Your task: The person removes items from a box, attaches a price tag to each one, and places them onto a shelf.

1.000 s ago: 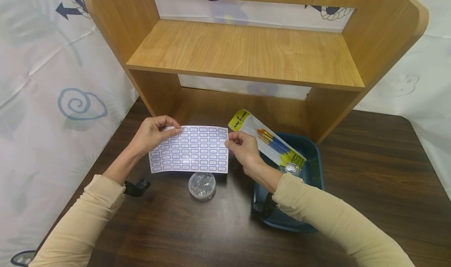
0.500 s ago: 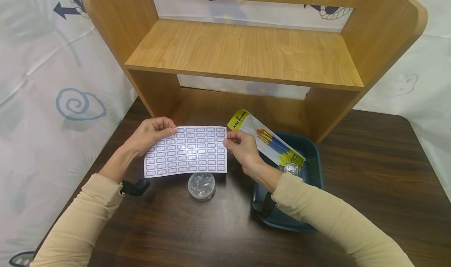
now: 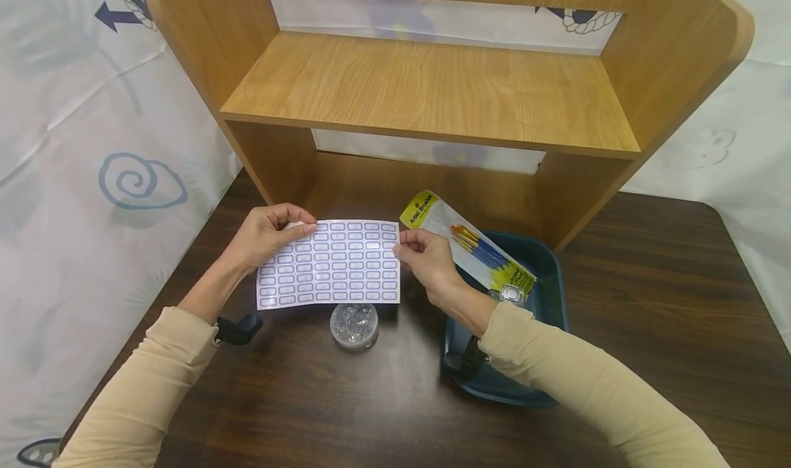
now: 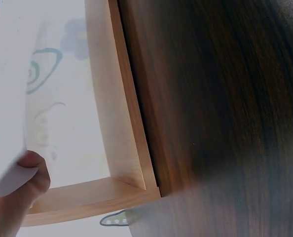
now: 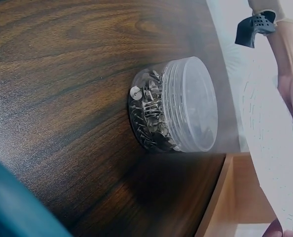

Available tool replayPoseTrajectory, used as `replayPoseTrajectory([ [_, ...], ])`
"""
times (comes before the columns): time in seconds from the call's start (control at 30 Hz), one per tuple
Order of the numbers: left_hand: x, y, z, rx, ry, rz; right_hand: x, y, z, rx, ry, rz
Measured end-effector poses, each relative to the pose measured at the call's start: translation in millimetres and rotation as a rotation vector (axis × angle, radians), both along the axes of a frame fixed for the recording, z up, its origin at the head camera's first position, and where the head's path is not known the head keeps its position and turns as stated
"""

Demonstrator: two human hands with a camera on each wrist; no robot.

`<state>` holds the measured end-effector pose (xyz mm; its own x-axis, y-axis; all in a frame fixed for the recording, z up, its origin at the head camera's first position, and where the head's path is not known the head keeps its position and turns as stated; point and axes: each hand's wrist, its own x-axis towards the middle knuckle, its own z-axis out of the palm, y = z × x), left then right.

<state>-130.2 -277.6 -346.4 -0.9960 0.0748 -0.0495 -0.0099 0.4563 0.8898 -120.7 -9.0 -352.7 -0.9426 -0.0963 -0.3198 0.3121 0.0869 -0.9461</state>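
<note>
A white sheet of sticker labels (image 3: 330,265), printed with rows of small blue-bordered rectangles, is held up above the table. My left hand (image 3: 262,238) pinches its upper left part between thumb and fingers. At the right edge, my right hand (image 3: 429,259) pinches the sheet the same way. Below the sheet's lower edge stands a round clear jar (image 3: 354,327) with a lid. The right wrist view shows metal thumbtacks (image 5: 151,111) filling the jar. In the left wrist view, the sheet (image 4: 11,98) curves past the thumb, its printed side hidden.
A dark teal tray (image 3: 553,303) sits under my right forearm. Across it lies a packet of artist brushes (image 3: 457,231), beside a small clear container (image 3: 511,295). Behind everything rises a wooden shelf unit (image 3: 426,87) on the dark wood table (image 3: 346,413).
The sheet's lower left corner has swung left and down, then slightly back right, as my left hand shifted a little. My right hand has stayed nearly still.
</note>
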Motion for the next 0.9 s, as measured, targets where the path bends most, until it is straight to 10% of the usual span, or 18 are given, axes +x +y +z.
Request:
replayPoseTrajectory([
  [0.53, 0.4, -4.8, -2.2, 0.113, -0.066, -0.112, -1.7, 1.6, 1.3, 0.011, -0.024, 0.015],
  [0.9, -0.3, 4.9, 0.1, -0.13, 0.09, -0.05, -4.3, 4.2, 0.8, -0.001, -0.027, 0.017],
])
